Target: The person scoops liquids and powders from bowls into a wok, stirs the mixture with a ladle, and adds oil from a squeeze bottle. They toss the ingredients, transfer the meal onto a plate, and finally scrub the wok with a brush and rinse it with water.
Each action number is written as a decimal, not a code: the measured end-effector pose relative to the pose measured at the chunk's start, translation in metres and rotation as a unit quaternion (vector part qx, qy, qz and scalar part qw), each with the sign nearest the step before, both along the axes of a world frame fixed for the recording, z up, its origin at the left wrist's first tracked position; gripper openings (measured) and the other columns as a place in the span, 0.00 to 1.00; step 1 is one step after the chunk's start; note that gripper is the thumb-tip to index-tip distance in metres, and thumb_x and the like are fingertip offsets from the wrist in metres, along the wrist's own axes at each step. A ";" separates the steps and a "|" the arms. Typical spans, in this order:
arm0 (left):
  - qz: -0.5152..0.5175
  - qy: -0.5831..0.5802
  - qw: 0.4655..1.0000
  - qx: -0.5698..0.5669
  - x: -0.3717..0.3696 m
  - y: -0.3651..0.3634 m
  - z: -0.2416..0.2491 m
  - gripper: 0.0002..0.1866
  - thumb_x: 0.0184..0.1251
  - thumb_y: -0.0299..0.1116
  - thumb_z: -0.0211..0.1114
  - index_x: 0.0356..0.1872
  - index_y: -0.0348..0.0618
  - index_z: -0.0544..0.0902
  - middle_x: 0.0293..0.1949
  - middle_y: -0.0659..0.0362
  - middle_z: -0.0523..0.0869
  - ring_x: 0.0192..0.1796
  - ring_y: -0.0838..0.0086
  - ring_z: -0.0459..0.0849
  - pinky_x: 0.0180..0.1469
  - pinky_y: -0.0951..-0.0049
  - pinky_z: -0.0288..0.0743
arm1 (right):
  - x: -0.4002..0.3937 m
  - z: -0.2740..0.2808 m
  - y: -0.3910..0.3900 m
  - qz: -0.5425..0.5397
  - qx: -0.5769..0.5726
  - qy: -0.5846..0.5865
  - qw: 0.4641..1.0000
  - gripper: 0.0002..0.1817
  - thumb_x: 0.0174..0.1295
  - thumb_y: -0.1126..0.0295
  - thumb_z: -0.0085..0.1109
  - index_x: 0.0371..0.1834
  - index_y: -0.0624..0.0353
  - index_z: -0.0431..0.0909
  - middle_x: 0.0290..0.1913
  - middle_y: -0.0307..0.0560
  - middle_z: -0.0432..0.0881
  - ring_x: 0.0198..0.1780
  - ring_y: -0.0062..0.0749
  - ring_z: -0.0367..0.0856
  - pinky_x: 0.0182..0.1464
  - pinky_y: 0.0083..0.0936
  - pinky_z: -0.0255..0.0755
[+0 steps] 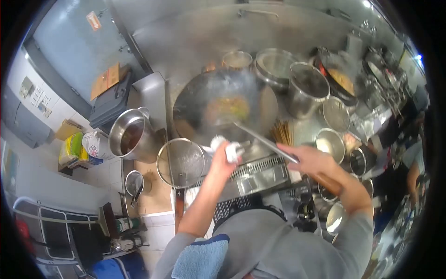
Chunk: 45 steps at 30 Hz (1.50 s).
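A large dark wok [186, 104] sits on the stove ahead of me, with steam over the browned, partly green food [234, 109] in it. My left hand [223, 159] is closed around a white cloth [231, 151] at the wok's near edge; whether it grips a wok handle under the cloth is hidden. In my right hand [310, 161] is the long metal handle of a ladle or wok spatula [265, 142]. Its head reaches into the food and is blurred by steam. Beside my left forearm lies a round mesh strainer [181, 162].
Flames [210, 66] show behind the wok. At left stands a steel pot [132, 135] of dark liquid. To the right are a tall pot [307, 90], bamboo sticks [282, 133], a strainer [336, 114] and a second wok [341, 81] with food. A person's arm [412, 176] shows far right.
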<state>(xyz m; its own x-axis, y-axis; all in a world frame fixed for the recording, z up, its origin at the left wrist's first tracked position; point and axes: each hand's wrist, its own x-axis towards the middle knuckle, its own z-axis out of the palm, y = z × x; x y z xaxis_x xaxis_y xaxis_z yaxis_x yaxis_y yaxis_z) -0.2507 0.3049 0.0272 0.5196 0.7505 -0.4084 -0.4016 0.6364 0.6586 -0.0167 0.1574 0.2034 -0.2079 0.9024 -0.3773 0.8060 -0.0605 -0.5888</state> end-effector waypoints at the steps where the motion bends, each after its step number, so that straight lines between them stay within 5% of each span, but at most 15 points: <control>1: 0.071 -0.044 0.984 -0.156 0.006 0.013 0.027 0.08 0.67 0.34 0.55 0.45 0.49 0.75 0.40 0.59 0.82 0.44 0.71 0.80 0.32 0.69 0.71 | 0.001 -0.020 0.008 0.025 0.058 -0.002 0.998 0.40 0.57 0.72 0.59 0.74 0.59 0.54 0.56 0.65 0.76 0.54 0.52 0.79 0.56 0.36 0.73; 5: 0.017 -0.111 0.994 0.014 0.007 0.019 -0.031 0.11 0.59 0.27 0.63 0.43 0.43 0.75 0.40 0.57 0.81 0.41 0.70 0.80 0.39 0.68 0.74 | -0.012 -0.079 0.046 -0.014 0.131 -0.039 0.991 0.42 0.56 0.67 0.61 0.74 0.60 0.53 0.54 0.67 0.76 0.54 0.58 0.76 0.56 0.40 0.70; 10: 0.010 -0.052 0.987 -0.151 -0.013 -0.082 -0.022 0.16 0.58 0.24 0.61 0.48 0.48 0.74 0.46 0.55 0.81 0.49 0.65 0.82 0.53 0.59 0.73 | -0.016 -0.063 0.023 -0.056 0.180 0.006 0.982 0.40 0.55 0.74 0.59 0.74 0.59 0.55 0.58 0.66 0.74 0.57 0.58 0.75 0.60 0.38 0.69; 11: 0.012 0.076 0.990 0.115 -0.013 -0.087 -0.015 0.13 0.61 0.27 0.58 0.47 0.48 0.74 0.44 0.57 0.81 0.47 0.66 0.81 0.49 0.61 0.75 | -0.015 -0.053 0.013 -0.070 0.180 0.009 0.981 0.40 0.55 0.75 0.60 0.74 0.58 0.56 0.59 0.65 0.74 0.57 0.57 0.75 0.60 0.38 0.69; 13: 0.015 0.187 0.939 0.289 -0.019 -0.079 -0.012 0.08 0.67 0.34 0.54 0.45 0.50 0.74 0.40 0.59 0.82 0.42 0.69 0.82 0.38 0.67 0.75 | -0.019 -0.040 -0.011 -0.089 0.165 0.024 0.982 0.41 0.54 0.76 0.60 0.74 0.57 0.56 0.61 0.63 0.74 0.58 0.57 0.76 0.60 0.36 0.69; 16: 0.056 -0.096 0.987 -0.117 -0.018 -0.003 0.040 0.07 0.69 0.37 0.53 0.43 0.49 0.74 0.36 0.60 0.82 0.36 0.69 0.82 0.26 0.73 0.72 | -0.024 -0.034 -0.033 -0.103 0.200 0.090 0.970 0.39 0.56 0.73 0.58 0.74 0.57 0.55 0.60 0.65 0.73 0.60 0.59 0.73 0.62 0.37 0.68; 20: 0.010 -0.105 0.987 -0.125 -0.020 0.028 0.048 0.05 0.66 0.34 0.54 0.38 0.48 0.75 0.32 0.61 0.80 0.34 0.70 0.80 0.23 0.76 0.67 | -0.043 -0.102 -0.042 -0.159 0.308 0.156 0.925 0.42 0.56 0.79 0.61 0.75 0.57 0.54 0.67 0.61 0.69 0.63 0.46 0.74 0.63 0.30 0.66; 25: 0.003 -0.107 0.984 -0.145 -0.013 0.044 0.016 0.05 0.66 0.33 0.54 0.38 0.47 0.75 0.32 0.59 0.79 0.32 0.69 0.78 0.22 0.76 0.63 | -0.067 -0.219 -0.029 -0.293 0.177 0.236 0.910 0.38 0.63 0.79 0.54 0.77 0.58 0.50 0.64 0.53 0.72 0.50 0.27 0.73 0.57 0.21 0.66; 29: 0.009 -0.111 0.986 -0.127 -0.008 0.047 0.013 0.05 0.66 0.33 0.55 0.38 0.45 0.74 0.31 0.58 0.79 0.31 0.69 0.77 0.21 0.77 0.62 | -0.059 -0.186 0.013 -0.247 0.340 0.239 0.875 0.39 0.63 0.79 0.55 0.77 0.57 0.49 0.56 0.48 0.74 0.40 0.24 0.74 0.46 0.20 0.69; 32: -0.008 -0.116 0.987 -0.107 -0.010 0.054 -0.005 0.05 0.65 0.34 0.55 0.36 0.44 0.74 0.30 0.57 0.79 0.29 0.69 0.76 0.20 0.75 0.61 | -0.052 -0.078 0.058 -0.267 0.237 0.464 0.810 0.45 0.63 0.76 0.58 0.78 0.55 0.41 0.41 0.42 0.73 0.25 0.19 0.71 0.25 0.17 0.69; 34: 0.048 -0.087 0.992 -0.079 -0.011 0.042 0.004 0.07 0.67 0.38 0.58 0.39 0.49 0.76 0.32 0.62 0.82 0.31 0.70 0.80 0.26 0.73 0.71 | -0.040 -0.053 0.082 -0.207 0.285 0.526 0.774 0.45 0.63 0.77 0.59 0.79 0.52 0.41 0.44 0.42 0.73 0.32 0.19 0.74 0.30 0.17 0.71; 39: 0.077 -0.086 0.992 -0.042 -0.027 -0.012 0.021 0.18 0.73 0.53 0.53 0.53 0.55 0.76 0.45 0.63 0.83 0.43 0.69 0.82 0.34 0.68 0.73 | -0.013 -0.113 0.108 -0.256 0.170 0.528 0.791 0.45 0.63 0.75 0.58 0.79 0.52 0.40 0.26 0.40 0.74 0.16 0.23 0.71 0.17 0.23 0.67; 41: 0.099 0.021 0.989 -0.105 -0.040 -0.047 0.031 0.24 0.65 0.44 0.62 0.59 0.44 0.72 0.53 0.57 0.81 0.53 0.62 0.80 0.51 0.64 0.73 | 0.011 -0.102 0.163 -0.274 0.171 0.474 0.819 0.45 0.63 0.75 0.58 0.79 0.54 0.40 0.23 0.40 0.74 0.15 0.24 0.71 0.17 0.24 0.67; 42: 0.108 0.070 0.982 -0.139 -0.047 -0.065 0.036 0.29 0.62 0.39 0.67 0.62 0.39 0.71 0.57 0.53 0.79 0.58 0.59 0.79 0.60 0.62 0.72 | 0.028 -0.089 0.200 -0.262 0.182 0.415 0.852 0.42 0.61 0.75 0.58 0.76 0.59 0.46 0.17 0.42 0.73 0.15 0.26 0.71 0.17 0.25 0.67; 45: 0.060 0.027 0.976 -0.209 -0.088 -0.094 -0.031 0.31 0.48 0.29 0.76 0.57 0.40 0.76 0.52 0.51 0.83 0.56 0.59 0.81 0.55 0.59 0.76 | 0.063 -0.084 0.318 -0.273 0.180 0.263 0.908 0.16 0.55 0.74 0.60 0.48 0.68 0.76 0.19 0.48 0.79 0.19 0.35 0.78 0.22 0.33 0.71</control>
